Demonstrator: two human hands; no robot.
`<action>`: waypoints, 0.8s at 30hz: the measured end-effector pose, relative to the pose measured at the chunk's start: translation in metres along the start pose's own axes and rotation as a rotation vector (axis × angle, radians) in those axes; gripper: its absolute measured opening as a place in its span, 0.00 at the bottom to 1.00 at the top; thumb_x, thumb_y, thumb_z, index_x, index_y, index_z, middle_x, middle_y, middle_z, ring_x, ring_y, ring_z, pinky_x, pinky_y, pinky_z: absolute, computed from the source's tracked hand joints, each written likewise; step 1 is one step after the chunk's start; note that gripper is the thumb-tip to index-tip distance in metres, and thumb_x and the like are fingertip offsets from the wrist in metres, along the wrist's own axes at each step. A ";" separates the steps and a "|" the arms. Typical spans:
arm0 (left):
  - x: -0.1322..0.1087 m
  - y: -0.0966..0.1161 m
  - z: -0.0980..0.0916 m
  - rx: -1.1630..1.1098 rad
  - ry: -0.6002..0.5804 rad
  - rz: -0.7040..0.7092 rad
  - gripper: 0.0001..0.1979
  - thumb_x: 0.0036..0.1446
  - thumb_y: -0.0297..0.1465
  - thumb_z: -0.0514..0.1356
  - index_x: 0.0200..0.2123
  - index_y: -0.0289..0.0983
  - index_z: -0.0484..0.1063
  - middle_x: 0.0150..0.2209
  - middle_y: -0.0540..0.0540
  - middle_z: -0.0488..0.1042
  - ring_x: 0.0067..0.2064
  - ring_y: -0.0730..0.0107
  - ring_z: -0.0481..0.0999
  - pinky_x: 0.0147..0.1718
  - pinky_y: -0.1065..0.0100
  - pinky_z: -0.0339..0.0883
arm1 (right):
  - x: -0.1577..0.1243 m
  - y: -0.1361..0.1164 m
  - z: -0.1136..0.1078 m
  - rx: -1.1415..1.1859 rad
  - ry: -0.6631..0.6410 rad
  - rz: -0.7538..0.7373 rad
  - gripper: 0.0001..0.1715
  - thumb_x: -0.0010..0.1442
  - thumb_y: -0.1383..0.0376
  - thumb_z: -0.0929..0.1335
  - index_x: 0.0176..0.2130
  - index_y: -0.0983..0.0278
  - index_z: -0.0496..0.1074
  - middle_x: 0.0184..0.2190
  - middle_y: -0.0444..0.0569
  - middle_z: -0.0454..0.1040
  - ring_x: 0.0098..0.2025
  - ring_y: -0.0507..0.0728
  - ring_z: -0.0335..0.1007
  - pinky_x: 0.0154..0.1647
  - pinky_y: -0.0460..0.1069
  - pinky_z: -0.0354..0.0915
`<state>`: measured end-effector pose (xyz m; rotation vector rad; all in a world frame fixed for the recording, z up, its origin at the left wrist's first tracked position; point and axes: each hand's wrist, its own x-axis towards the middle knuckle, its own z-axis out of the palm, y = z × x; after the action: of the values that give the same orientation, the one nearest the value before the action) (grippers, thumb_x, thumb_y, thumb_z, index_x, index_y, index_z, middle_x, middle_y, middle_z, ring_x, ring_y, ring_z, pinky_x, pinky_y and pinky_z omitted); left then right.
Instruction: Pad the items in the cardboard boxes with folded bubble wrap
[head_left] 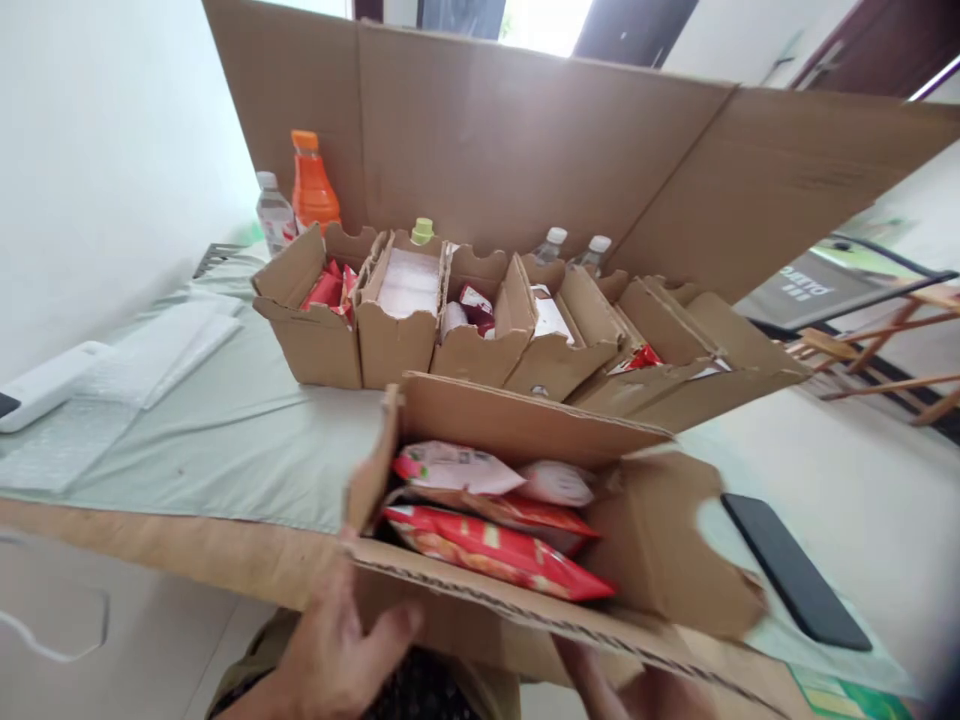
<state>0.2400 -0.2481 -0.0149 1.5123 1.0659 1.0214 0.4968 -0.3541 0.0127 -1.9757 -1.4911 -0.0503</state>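
Note:
An open-topped cardboard box (517, 415) is tilted toward me at the table's front edge. Several snack packets lie inside, among them a red packet (495, 550) in front and a white-and-pink packet (457, 467) behind. My left hand (330, 640) grips the box's near left corner, its thumb against the front wall and its fingers partly hidden around the side. Below the front wall, my right hand (622, 692) holds the box from underneath; most of its fingers are hidden by the cardboard.
Behind stands a row of cardboard bins (480, 345) with packets, backed by a tall cardboard panel (525, 130). An orange bottle (313, 190) and clear bottles stand there. Bubble wrap (142, 360) lies left on the green cloth (300, 450); a black phone (795, 570) lies right.

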 end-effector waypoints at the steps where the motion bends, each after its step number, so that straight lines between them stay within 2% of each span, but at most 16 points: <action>1: 0.004 0.000 -0.012 0.008 0.079 -0.012 0.37 0.60 0.40 0.67 0.70 0.44 0.61 0.67 0.39 0.68 0.73 0.42 0.60 0.72 0.44 0.54 | 0.008 -0.015 0.010 0.034 -0.006 -0.043 0.16 0.62 0.49 0.71 0.33 0.58 0.76 0.24 0.49 0.77 0.28 0.64 0.76 0.27 0.54 0.71; 4: 0.030 0.006 -0.036 -0.034 0.178 0.037 0.37 0.60 0.40 0.68 0.69 0.43 0.60 0.65 0.39 0.69 0.71 0.44 0.63 0.71 0.44 0.55 | 0.043 -0.052 0.034 0.163 -0.023 -0.078 0.17 0.63 0.50 0.70 0.38 0.62 0.76 0.32 0.51 0.80 0.26 0.58 0.72 0.27 0.52 0.69; 7: 0.050 0.014 -0.032 -0.078 0.191 0.126 0.35 0.61 0.39 0.67 0.68 0.41 0.60 0.65 0.39 0.69 0.69 0.48 0.65 0.71 0.47 0.55 | 0.060 -0.061 0.040 0.218 -0.005 -0.014 0.18 0.63 0.50 0.70 0.38 0.63 0.76 0.34 0.52 0.81 0.26 0.57 0.71 0.26 0.51 0.67; 10: 0.052 0.011 -0.015 -0.086 0.089 0.116 0.30 0.61 0.38 0.67 0.64 0.39 0.65 0.61 0.39 0.72 0.68 0.49 0.67 0.70 0.49 0.56 | 0.043 -0.046 0.036 0.169 0.066 0.047 0.18 0.64 0.49 0.70 0.37 0.62 0.76 0.34 0.53 0.80 0.39 0.64 0.78 0.34 0.53 0.71; 13: 0.046 -0.001 -0.012 -0.082 0.015 0.047 0.27 0.59 0.36 0.66 0.61 0.39 0.68 0.58 0.40 0.74 0.64 0.47 0.70 0.66 0.50 0.62 | 0.009 -0.027 0.035 0.113 0.054 0.095 0.20 0.63 0.48 0.70 0.43 0.62 0.76 0.41 0.56 0.81 0.48 0.68 0.77 0.44 0.58 0.73; 15: 0.044 -0.009 -0.021 -0.043 0.009 0.013 0.26 0.58 0.35 0.66 0.60 0.40 0.69 0.58 0.40 0.75 0.64 0.46 0.70 0.65 0.50 0.63 | -0.013 -0.015 0.040 0.112 -0.024 0.127 0.21 0.62 0.48 0.72 0.44 0.62 0.77 0.42 0.56 0.81 0.47 0.69 0.78 0.48 0.60 0.73; 18: 0.042 -0.019 -0.041 0.040 0.001 0.005 0.24 0.59 0.35 0.66 0.59 0.42 0.71 0.58 0.41 0.76 0.64 0.46 0.71 0.64 0.50 0.63 | -0.032 0.004 0.047 0.180 -0.085 0.215 0.19 0.62 0.50 0.72 0.43 0.61 0.78 0.39 0.55 0.81 0.45 0.69 0.79 0.47 0.60 0.74; 21: 0.040 -0.026 -0.055 0.080 0.035 -0.012 0.26 0.59 0.37 0.67 0.60 0.43 0.69 0.60 0.40 0.75 0.63 0.46 0.71 0.64 0.49 0.63 | -0.036 0.024 0.047 0.260 -0.114 0.245 0.19 0.63 0.53 0.71 0.48 0.62 0.78 0.42 0.56 0.82 0.47 0.69 0.79 0.49 0.61 0.75; 24: 0.041 -0.030 -0.054 0.096 0.071 -0.040 0.29 0.57 0.40 0.67 0.61 0.42 0.69 0.60 0.39 0.74 0.63 0.44 0.71 0.65 0.46 0.62 | -0.034 0.038 0.042 0.242 -0.207 0.188 0.25 0.63 0.50 0.70 0.52 0.62 0.77 0.44 0.58 0.82 0.49 0.71 0.79 0.52 0.64 0.73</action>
<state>0.1949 -0.1914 -0.0321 1.5352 1.2057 1.0150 0.5030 -0.3665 -0.0520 -1.9566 -1.3565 0.4072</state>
